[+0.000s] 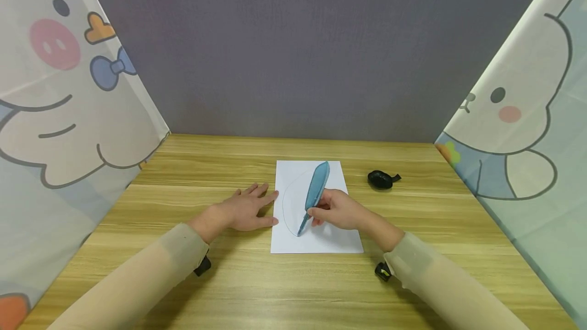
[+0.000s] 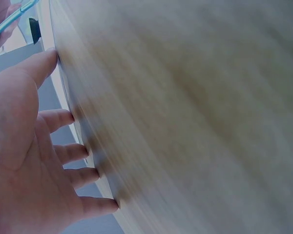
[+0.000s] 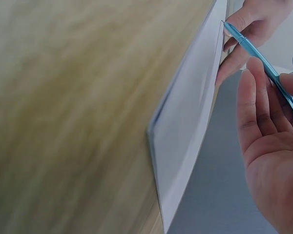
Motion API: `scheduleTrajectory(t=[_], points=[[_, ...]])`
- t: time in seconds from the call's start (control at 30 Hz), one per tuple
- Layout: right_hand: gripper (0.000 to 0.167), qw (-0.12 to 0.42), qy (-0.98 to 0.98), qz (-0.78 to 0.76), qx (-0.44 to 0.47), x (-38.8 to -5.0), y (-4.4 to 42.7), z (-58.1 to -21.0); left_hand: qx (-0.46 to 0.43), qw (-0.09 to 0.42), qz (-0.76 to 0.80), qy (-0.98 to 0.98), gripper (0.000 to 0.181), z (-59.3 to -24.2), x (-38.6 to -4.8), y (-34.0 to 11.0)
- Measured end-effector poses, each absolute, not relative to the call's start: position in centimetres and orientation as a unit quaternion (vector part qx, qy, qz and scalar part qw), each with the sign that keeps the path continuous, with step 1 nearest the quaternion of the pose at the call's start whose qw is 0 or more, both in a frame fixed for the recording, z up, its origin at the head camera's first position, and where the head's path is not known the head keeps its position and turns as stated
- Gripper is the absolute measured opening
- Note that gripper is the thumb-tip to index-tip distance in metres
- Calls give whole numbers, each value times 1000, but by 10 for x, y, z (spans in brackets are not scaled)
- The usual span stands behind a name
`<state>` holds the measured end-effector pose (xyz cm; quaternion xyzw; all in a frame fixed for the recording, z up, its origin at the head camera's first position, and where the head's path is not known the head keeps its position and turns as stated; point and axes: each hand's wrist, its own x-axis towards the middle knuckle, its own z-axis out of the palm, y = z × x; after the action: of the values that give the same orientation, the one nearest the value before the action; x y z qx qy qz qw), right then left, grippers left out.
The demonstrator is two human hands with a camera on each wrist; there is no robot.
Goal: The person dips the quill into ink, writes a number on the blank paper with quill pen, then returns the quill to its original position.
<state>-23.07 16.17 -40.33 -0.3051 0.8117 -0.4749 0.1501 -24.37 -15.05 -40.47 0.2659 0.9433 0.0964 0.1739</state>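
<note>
My right hand [image 1: 338, 210] pinches a blue feather-shaped pen [image 1: 317, 186] near its lower end, between thumb and fingers. The pen leans, its tip at the lower part of a white sheet of paper [image 1: 332, 241]. From the tip a thin curved line bows out to the left and runs up toward the top of the paper. In the right wrist view the pen's shaft [image 3: 254, 52] crosses the fingers. Palm down, my left hand [image 1: 247, 210] lies with spread fingers on the table, thumb and index fingertips at the paper's left edge.
A small rounded black object [image 1: 380, 180] with a short tab lies right of the paper on the wood-grain table [image 1: 220, 167]. A grey panel [image 1: 298, 55] stands behind, and cartoon-printed cloths [image 1: 87, 131] flank both sides.
</note>
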Motion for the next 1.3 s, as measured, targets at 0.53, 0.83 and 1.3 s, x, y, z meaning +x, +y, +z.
scheduleTrajectory(t=[0.53, 0.83, 1.3], points=[[13, 163, 812, -477, -294, -230, 176, -403, 267, 178, 98, 942, 86, -405, -243, -151], [14, 168, 817, -475, -280, -230, 182, -403, 268, 178, 99, 942, 86, -406, -244, -151], [16, 169, 828, -465, -265, -231, 198, -405, 269, 180, 102, 941, 86, -404, -243, -151]])
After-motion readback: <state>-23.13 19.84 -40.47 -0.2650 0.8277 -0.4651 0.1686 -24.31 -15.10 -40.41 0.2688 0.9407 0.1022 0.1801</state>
